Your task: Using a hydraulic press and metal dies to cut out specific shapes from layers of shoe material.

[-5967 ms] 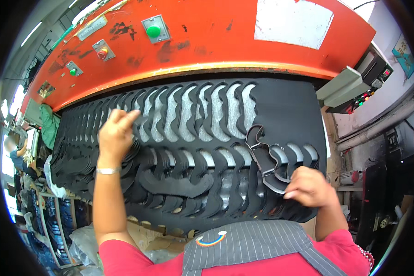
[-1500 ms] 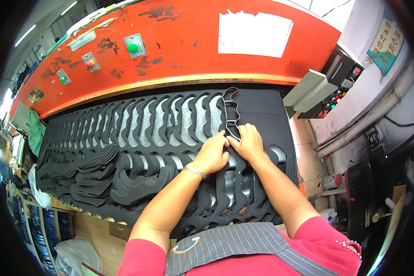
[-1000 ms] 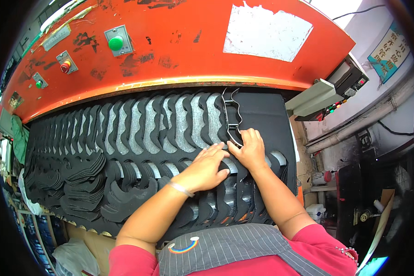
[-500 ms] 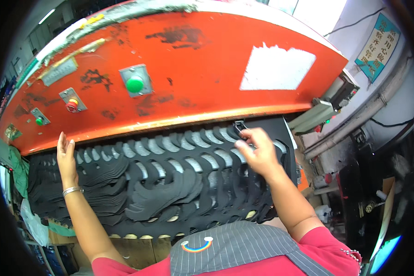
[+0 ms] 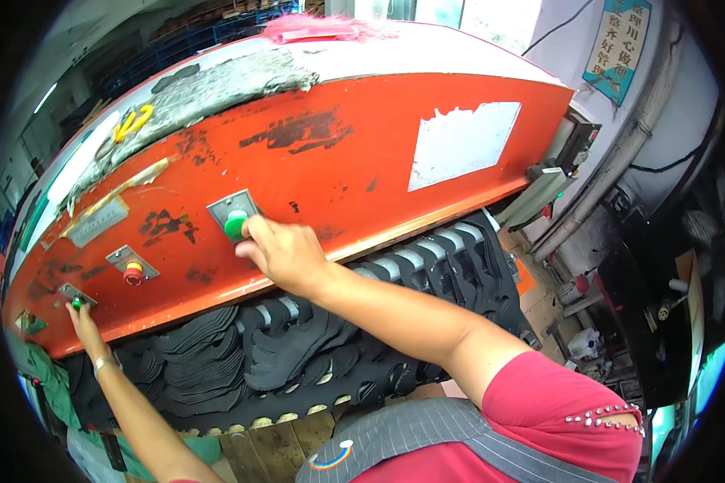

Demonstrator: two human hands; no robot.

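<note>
Green button (image 5: 235, 225), round, on grey plate (image 5: 232, 211)

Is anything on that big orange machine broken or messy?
Its orange front looks worn: paint is scraped off in black patches, and a white label is torn at the edges. Loose black cut pieces lie heaped unevenly underneath. Nothing looks spilled.

This is a factory workshop floor: a big, scuffed orange cutting press (image 5: 298, 169) with green push buttons (image 5: 235, 225) looms over a bed of black cut foam pieces (image 5: 298, 354), with exposed pipes (image 5: 612, 169) running down the wall and cluttered shelving off to the side.
</note>
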